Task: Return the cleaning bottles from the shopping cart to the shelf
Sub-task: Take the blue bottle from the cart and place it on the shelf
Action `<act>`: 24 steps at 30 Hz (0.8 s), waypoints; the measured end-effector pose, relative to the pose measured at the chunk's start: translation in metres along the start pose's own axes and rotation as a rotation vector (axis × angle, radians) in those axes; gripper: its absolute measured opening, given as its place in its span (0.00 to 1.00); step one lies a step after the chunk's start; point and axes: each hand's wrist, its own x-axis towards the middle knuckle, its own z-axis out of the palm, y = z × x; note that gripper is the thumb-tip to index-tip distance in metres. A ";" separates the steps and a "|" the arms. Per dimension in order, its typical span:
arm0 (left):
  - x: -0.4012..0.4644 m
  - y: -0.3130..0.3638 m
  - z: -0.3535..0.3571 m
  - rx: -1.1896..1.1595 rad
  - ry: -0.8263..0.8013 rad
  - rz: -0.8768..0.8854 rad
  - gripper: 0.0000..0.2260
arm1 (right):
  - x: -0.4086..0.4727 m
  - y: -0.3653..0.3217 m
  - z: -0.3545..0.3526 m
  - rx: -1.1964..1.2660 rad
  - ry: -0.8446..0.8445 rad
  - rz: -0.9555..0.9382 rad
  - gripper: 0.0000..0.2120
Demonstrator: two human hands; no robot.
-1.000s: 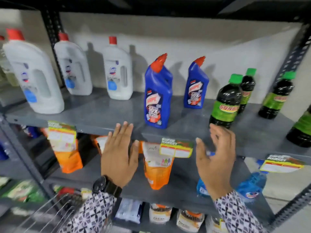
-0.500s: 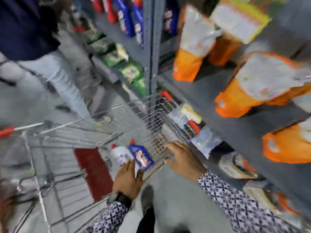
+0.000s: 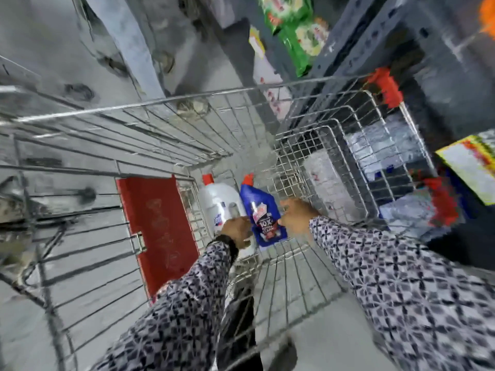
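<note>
Down in the shopping cart (image 3: 187, 97), blue bottle (image 3: 263, 218) lies between curled fingers of left hand (image 3: 237, 231) and right hand (image 3: 296, 215), white bottle (image 3: 219, 207) under left fingertips; grip unclear through blur, a loose hold could drop either.

The single head view looks steeply down from above into the wire shopping cart (image 3: 308, 108), close over its basket. Both patterned sleeves (image 3: 192, 298) reach in from the lower edge. The shelf (image 3: 380, 41) runs along the upper right, the grey floor (image 3: 53, 49) fills the upper left. Motion blur softens the edges.
</note>
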 end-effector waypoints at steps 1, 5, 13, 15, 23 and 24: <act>0.012 -0.004 0.000 -0.022 -0.001 -0.016 0.20 | 0.017 0.000 0.006 -0.005 -0.003 0.026 0.22; 0.033 -0.008 0.001 -0.051 -0.030 -0.013 0.24 | 0.060 -0.002 0.032 0.020 -0.056 0.086 0.13; 0.030 -0.005 0.010 0.016 0.017 0.023 0.15 | 0.068 0.001 0.048 0.126 -0.010 0.178 0.20; 0.013 0.003 0.006 0.033 0.055 0.072 0.15 | 0.049 -0.003 0.034 0.172 0.008 0.161 0.29; -0.149 0.067 -0.001 -0.105 0.052 0.422 0.30 | -0.108 0.022 -0.052 0.525 0.183 -0.144 0.20; -0.188 0.077 0.006 -0.234 0.023 0.438 0.24 | -0.151 0.023 -0.065 0.614 0.205 -0.193 0.16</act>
